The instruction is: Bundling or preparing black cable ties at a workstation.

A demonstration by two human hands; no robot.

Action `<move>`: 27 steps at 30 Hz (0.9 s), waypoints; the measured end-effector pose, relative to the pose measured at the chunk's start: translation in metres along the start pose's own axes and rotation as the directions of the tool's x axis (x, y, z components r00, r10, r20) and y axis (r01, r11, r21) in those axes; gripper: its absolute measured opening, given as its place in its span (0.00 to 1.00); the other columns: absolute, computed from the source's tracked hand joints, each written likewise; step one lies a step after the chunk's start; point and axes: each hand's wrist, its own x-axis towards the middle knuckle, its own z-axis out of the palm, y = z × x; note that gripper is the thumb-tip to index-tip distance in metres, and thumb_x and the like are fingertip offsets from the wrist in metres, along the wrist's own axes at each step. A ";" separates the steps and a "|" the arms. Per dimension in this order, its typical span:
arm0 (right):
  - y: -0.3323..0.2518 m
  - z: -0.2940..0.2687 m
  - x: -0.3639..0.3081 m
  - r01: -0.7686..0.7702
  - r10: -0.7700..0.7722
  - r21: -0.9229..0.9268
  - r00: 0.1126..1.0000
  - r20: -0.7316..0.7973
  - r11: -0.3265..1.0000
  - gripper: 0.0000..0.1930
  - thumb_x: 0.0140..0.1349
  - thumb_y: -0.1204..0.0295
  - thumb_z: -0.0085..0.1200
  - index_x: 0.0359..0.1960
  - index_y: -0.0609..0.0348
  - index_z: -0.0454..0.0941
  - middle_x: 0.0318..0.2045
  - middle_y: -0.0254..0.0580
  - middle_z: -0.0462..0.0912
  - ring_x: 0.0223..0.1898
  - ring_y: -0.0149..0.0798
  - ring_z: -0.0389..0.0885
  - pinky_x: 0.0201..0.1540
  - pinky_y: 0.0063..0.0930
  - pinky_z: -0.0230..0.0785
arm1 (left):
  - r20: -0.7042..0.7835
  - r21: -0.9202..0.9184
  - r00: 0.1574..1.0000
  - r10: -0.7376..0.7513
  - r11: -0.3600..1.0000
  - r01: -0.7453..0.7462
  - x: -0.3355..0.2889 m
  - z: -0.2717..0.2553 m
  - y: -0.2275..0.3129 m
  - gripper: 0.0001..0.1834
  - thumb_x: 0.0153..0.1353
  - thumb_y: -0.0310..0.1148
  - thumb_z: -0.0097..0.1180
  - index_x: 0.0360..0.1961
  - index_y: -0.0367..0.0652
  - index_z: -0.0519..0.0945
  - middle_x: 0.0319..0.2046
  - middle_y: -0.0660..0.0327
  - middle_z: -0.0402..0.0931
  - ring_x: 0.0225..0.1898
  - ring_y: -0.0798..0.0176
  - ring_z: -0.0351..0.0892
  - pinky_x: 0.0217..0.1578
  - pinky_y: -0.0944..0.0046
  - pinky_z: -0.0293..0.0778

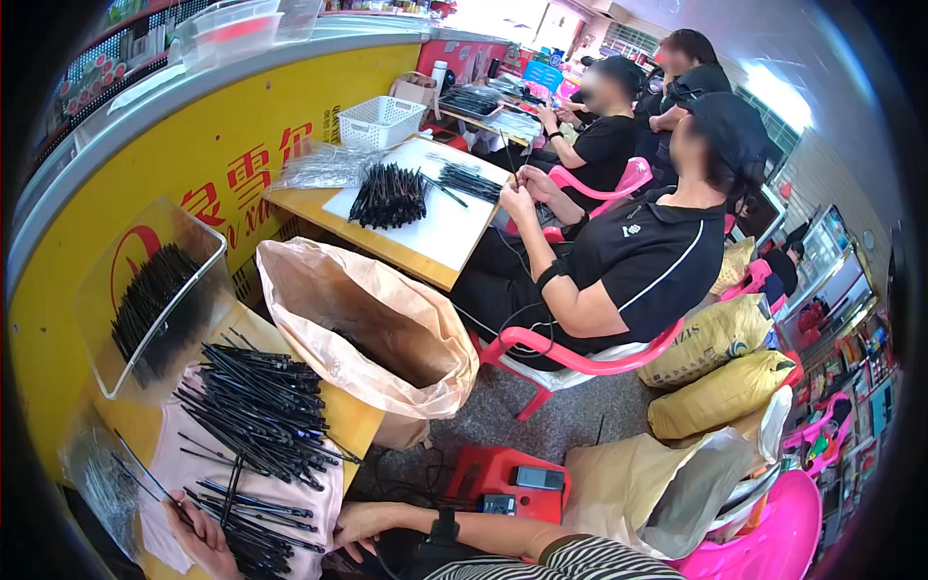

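My left hand (201, 537), at the lower left, is closed on thin black rods (141, 466) that stick up past its fingers. Beside it, a loose row of black rods (261, 510) lies on a pale pink cloth (166, 437). A larger heap of the same rods (259, 406) is just beyond. At the cloth's right edge rests my right hand (363, 522), fingers bent downward and slightly apart, with nothing visible in them. A dark band is around that wrist.
A clear plastic bin (215, 253) of black rods stands at the left. A large open paper sack (425, 362) is past the table's edge. A co-worker (638, 251) sits at another table (462, 244). A red stool (551, 505) and full sacks (720, 401) are on the right.
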 end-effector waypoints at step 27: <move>-0.069 -0.033 -0.121 0.451 -0.471 -0.405 0.880 0.055 0.795 0.16 0.66 0.61 0.45 0.42 0.62 0.76 0.36 0.44 0.82 0.39 0.41 0.79 0.43 0.30 0.70 | 0.026 0.106 1.000 -0.008 0.994 0.005 -0.005 0.016 0.004 0.20 0.70 0.42 0.36 0.56 0.42 0.67 0.16 0.72 0.56 0.08 0.80 0.45 0.04 0.78 0.43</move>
